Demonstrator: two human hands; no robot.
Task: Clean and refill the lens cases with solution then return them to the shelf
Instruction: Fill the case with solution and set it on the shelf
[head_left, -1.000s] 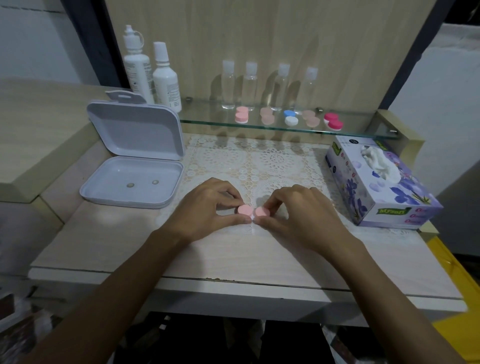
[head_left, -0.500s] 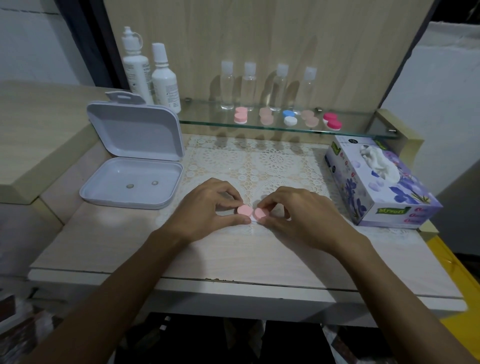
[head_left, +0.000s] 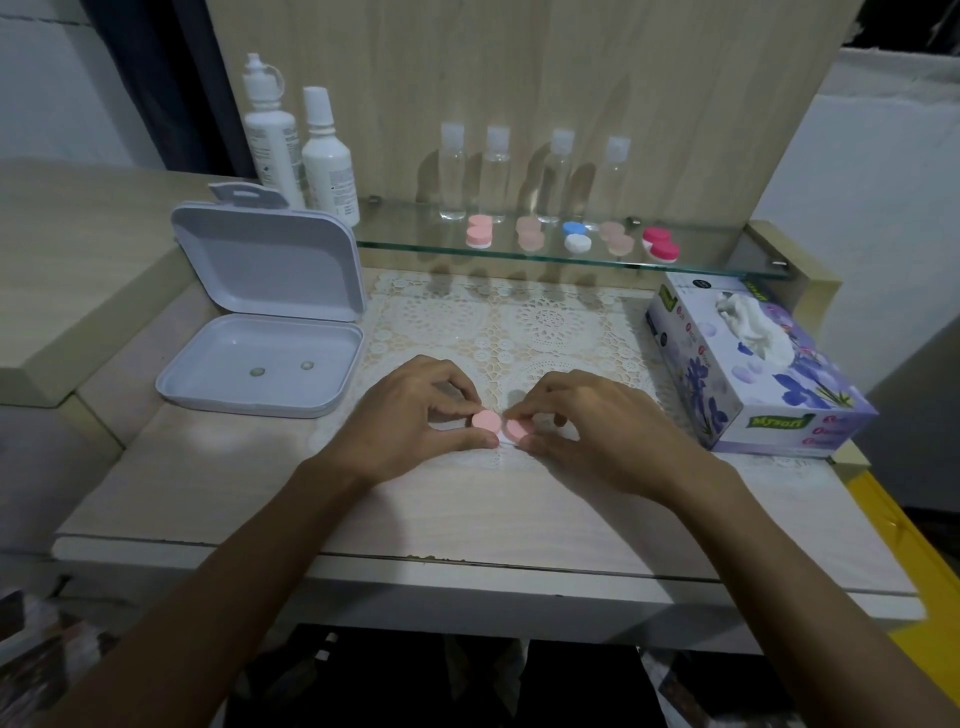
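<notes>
A small pink 2-capped plastic lens case (head_left: 500, 424) lies flat on the lace mat (head_left: 545, 322), long axis running left-right. The left hand (head_left: 410, 415) pinches its left cap; the right hand (head_left: 587, 426) pinches its right cap.

Before you: matt pink plastic lens case (head_left: 501, 425) on a lace cloth (head_left: 524, 322); glossy glass shelf (head_left: 415, 240); pale wood-grain table (head_left: 467, 514).

place: likely home vanity | evidence: glass shelf (head_left: 727, 254) of lens cases (head_left: 571, 238), tissue box (head_left: 753, 364)
</notes>
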